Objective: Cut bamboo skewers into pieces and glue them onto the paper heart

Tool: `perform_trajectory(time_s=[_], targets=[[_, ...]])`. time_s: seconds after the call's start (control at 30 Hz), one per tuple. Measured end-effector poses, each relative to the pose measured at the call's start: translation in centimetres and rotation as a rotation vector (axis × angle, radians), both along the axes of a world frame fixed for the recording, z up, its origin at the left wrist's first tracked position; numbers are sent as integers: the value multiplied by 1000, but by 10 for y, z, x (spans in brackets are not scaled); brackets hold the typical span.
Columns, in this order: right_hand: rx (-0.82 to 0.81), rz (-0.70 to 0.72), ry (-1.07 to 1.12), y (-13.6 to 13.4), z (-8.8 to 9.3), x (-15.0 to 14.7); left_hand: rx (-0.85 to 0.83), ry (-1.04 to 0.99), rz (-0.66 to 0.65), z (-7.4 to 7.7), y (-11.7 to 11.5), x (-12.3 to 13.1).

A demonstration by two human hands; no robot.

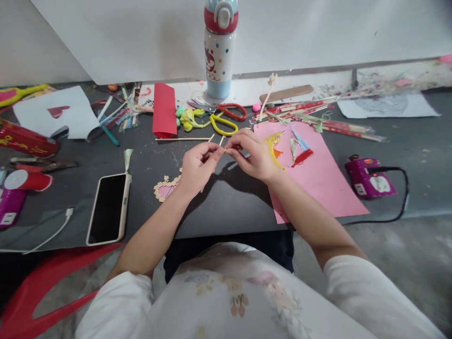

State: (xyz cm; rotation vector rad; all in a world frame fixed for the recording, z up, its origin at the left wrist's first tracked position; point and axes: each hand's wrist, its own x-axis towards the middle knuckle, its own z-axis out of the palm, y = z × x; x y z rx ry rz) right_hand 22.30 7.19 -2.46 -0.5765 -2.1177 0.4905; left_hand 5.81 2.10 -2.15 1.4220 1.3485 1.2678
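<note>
Over the counter (226, 217), the left hand (199, 167) pinches thin sticks (221, 140) and the right hand (253, 153) a tiny piece (225, 150) between them; squeezing hard could snap a stick, and a dropping left wrist might nudge the pink bead-edged piece (165, 190).

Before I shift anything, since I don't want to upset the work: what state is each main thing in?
Left hand: grip closed on a thin stick.
Right hand: fingertips pinched on a tiny piece.
Bottle: upright, lid on.
Phone: lying flat, screen dark.
Scissors by the bottle: lying down, blade opening unclear.
Red can: on its side.
White cable: visible end unplugged.
Right-hand purple box: black cable seemingly plugged in.
Pink sheet: spread flat.
</note>
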Motion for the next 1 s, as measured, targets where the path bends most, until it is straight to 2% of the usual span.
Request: perform_trajectory(time_s=[0.57, 0.77, 1.0], targets=[[-83, 14, 94, 4, -10, -5, 244, 270, 182, -2, -3, 1], [-108, 15, 23, 5, -11, -4, 257, 405, 227, -3, -2, -3], [-14, 19, -105, 5, -19, -7, 213, 618, 289, -7, 0, -5]])
